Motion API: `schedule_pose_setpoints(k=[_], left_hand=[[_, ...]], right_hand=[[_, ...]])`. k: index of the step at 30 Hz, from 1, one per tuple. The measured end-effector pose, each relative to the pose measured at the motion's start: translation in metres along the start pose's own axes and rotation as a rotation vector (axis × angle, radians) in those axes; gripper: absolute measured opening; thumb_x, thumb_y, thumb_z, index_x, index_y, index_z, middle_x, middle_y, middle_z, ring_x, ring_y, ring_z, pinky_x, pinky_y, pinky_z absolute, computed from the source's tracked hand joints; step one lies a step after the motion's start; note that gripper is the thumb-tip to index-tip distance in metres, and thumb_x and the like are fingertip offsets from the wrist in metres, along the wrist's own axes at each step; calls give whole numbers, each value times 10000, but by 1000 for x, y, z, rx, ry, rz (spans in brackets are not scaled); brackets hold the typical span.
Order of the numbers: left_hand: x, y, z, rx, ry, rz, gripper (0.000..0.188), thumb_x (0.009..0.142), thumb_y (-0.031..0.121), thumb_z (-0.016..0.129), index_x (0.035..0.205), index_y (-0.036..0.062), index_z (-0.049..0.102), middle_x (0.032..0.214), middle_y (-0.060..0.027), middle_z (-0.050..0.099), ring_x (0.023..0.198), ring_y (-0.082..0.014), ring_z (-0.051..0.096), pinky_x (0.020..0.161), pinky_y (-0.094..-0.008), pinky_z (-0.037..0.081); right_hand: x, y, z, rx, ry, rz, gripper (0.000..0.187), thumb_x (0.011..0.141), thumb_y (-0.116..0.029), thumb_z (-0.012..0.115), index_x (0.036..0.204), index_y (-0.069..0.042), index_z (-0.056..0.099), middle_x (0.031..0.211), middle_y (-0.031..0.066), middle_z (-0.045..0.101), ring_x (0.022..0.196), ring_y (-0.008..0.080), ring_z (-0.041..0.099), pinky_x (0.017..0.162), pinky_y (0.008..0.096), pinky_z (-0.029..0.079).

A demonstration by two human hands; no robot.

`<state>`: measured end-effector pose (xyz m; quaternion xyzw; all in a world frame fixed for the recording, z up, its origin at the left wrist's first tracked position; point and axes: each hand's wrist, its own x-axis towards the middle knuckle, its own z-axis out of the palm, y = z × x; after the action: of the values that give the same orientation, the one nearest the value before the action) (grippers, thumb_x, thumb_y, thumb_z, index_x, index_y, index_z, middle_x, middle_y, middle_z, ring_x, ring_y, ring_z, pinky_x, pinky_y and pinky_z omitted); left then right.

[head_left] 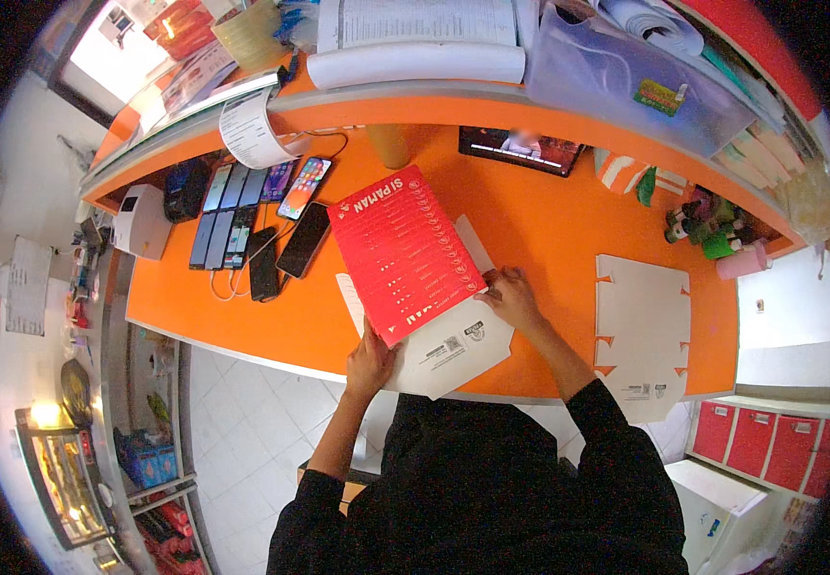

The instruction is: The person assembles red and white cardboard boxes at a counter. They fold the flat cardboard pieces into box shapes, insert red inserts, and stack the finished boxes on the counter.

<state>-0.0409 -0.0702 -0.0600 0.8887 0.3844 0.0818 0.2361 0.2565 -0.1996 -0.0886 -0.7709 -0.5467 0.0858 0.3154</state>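
A flat cardboard box blank (405, 254), with a red printed panel and pale flaps, lies tilted over the near edge of the orange desk. My left hand (370, 364) is closed on its lower left corner, where the red panel meets the pale flap. At the right side, my right hand (514, 299) pinches the blank by the fold near the panel's right corner. The fingertips of both hands are partly hidden by the cardboard. To the right lies a second flat box blank (640, 311), its pale side up and its near end jutting past the desk edge.
Several phones (228, 216) with charging cables lie at the left of the desk (549, 230), beside a white boxy device (142, 220). A tablet (518, 151) stands at the back under a shelf holding papers and a clear plastic bin (626, 81). Bottles (712, 230) stand far right.
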Motion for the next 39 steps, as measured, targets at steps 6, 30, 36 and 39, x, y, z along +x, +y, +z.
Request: schedule_pose_setpoints(k=[6,30,36,39], left_hand=[[7,2,-7,-121,-38,-55,941,819,338,711,1469,17,111,1211,-261,547,990,-357,634,765,-446,546],[31,4,-83,-258,79,500,708,690,146,777,1344,86,514,1419,-131,460,1343,-326,395,1142,-490,241],[32,2,-82,-182,91,503,730,670,234,819,1328,98,534,1394,-122,487,1318,-313,424,1139,-502,243],[29,3,-82,-152,122,539,745,652,328,839,1304,107,554,1371,-110,504,1303,-303,437,1133,-527,238]], right_hand=[[6,-11,-8,62,-11,39,396,734,-294,775,1031,-71,640,955,89,676,926,291,607,877,432,429],[38,-44,-79,251,-199,-325,467,831,-208,673,1289,-208,581,1395,45,497,1211,259,538,980,356,478],[35,-49,-78,261,-171,-299,498,820,-209,695,1300,-183,569,1357,76,522,1189,259,551,978,357,475],[23,-54,-70,424,12,-175,463,756,-73,750,1201,-110,627,1284,102,569,1159,231,575,915,350,531]])
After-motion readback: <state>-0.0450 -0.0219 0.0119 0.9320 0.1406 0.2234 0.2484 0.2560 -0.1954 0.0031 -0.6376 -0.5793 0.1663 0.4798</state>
